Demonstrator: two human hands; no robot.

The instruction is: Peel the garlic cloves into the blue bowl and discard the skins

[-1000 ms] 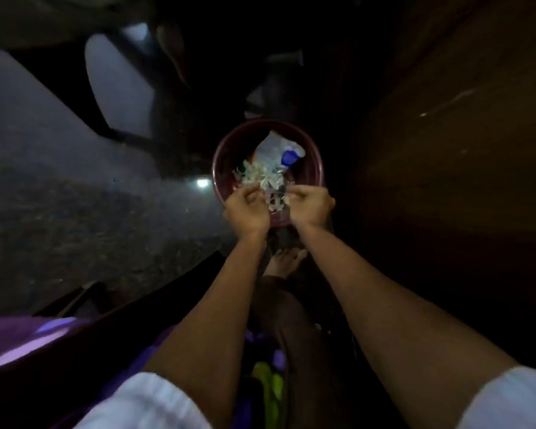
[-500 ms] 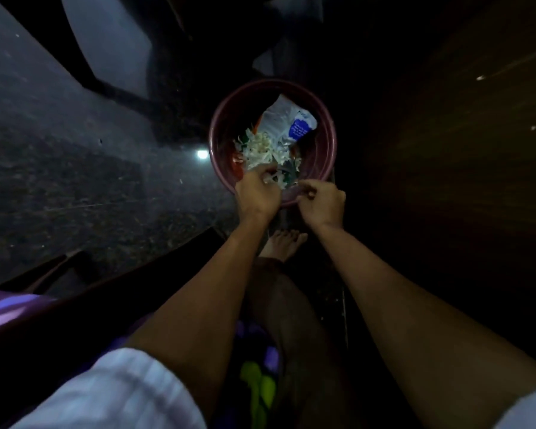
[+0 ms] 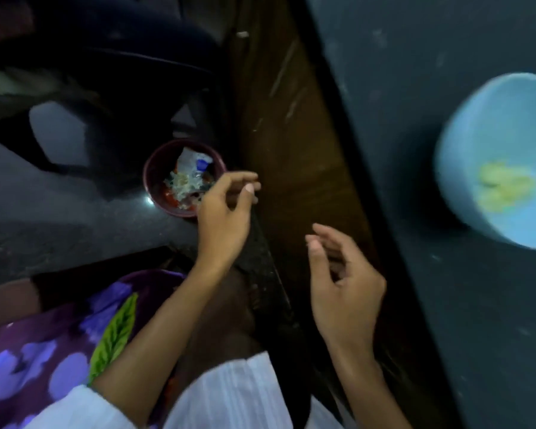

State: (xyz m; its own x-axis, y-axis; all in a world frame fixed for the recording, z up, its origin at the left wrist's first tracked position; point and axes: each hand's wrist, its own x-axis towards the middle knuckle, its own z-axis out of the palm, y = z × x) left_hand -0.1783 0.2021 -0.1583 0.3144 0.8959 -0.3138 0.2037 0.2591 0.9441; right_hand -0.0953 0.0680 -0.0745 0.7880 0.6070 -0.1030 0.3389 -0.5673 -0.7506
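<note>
The blue bowl stands at the far right on a dark counter, well apart from both hands. It is light blue and round, and it looks blurred. At its bottom lie some pale yellow peeled garlic cloves close together; how many they are, I cannot tell.

On the floor to the left, beside the brown wooden cabinet front, there is a round maroon bin. Inside it lie whitish garlic skins in a small heap, and behind them a crumpled white and blue wrapper.

The left hand is above the near right edge of the bin. Its fingers are loosely bent, the thumb and the first finger are close to each other but a small gap shows between them, and nothing is seen in the hand.

The right hand is nearer and more to the right, in front of the cabinet and apart from the left hand. Its fingers are half open and softly curved, the thumb points up, and it holds and touches nothing.

Both arms come out of white sleeves at the near edge. At the near left lies a purple cloth with pale flowers and 1 green leaf.
</note>
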